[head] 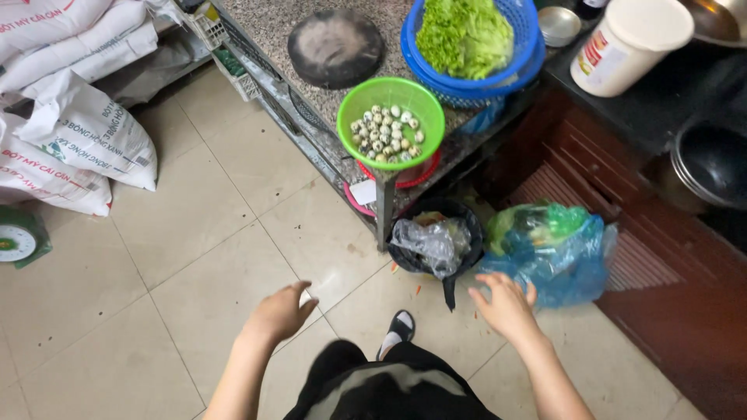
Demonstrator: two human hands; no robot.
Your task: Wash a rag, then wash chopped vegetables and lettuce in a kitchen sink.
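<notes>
My left hand [282, 311] hovers over the tiled floor with fingers curled around a small white object that I cannot make out. My right hand [506, 305] is spread, fingers apart, holding nothing, just in front of a blue plastic bag [556, 253] with green contents and close to a black bin [436, 241] lined with clear plastic. A green colander [391, 122] full of small speckled eggs sits at the edge of the stone counter [272, 23], above the bin. My foot in a black sandal [398, 328] stands between my hands.
A blue basket of lettuce [467, 39] and a round dark board [335, 47] lie on the counter. White sacks [74, 132] pile up at the left beside a green scale [19, 239]. A white tub [626, 43] and a dark pot [712, 163] stand at the right.
</notes>
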